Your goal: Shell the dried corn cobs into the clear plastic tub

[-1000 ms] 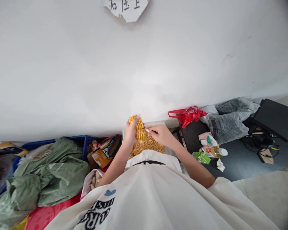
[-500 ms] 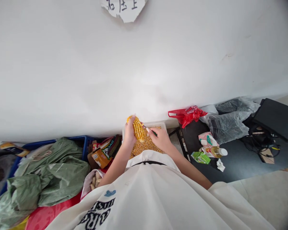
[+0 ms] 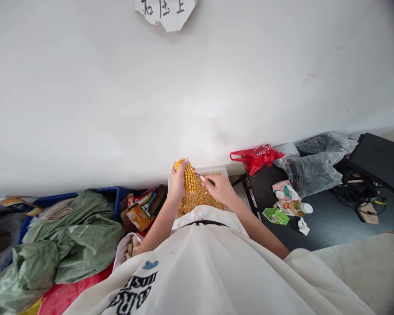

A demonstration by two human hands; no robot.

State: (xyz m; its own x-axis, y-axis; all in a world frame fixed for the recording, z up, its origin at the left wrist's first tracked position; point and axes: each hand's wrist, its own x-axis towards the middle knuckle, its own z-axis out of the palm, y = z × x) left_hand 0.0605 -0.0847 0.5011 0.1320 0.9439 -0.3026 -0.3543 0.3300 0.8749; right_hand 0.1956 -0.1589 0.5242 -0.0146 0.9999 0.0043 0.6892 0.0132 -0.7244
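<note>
My left hand [image 3: 177, 180] is wrapped round an ear of corn [image 3: 189, 178], with the thumb lying over the yellow kernels. The cob stands tilted, its lower end above a pale plastic box [image 3: 223, 171]. Loose corn kernels [image 3: 200, 200] cover the inside of that box. In my right hand [image 3: 218, 188] is a thin metal tool with a dark handle [image 3: 211, 181]. Its thin shaft points left, and the tip reaches the right side of the cob; whether it is between the kernels I cannot tell.
A blue crate [image 3: 117, 201] holding a green cloth bag [image 3: 82, 236] stands on the left, beside small packets [image 3: 142, 210]. On the dark table [image 3: 328, 232] at right are a red plastic bag [image 3: 258, 157], a bottle [image 3: 292, 208], a green packet [image 3: 276, 215] and cables. The wall rises directly behind the box.
The cob has shifted very slightly to the right and sits a little more upright in my left hand. The tool's tip remains at the cob's right side.
</note>
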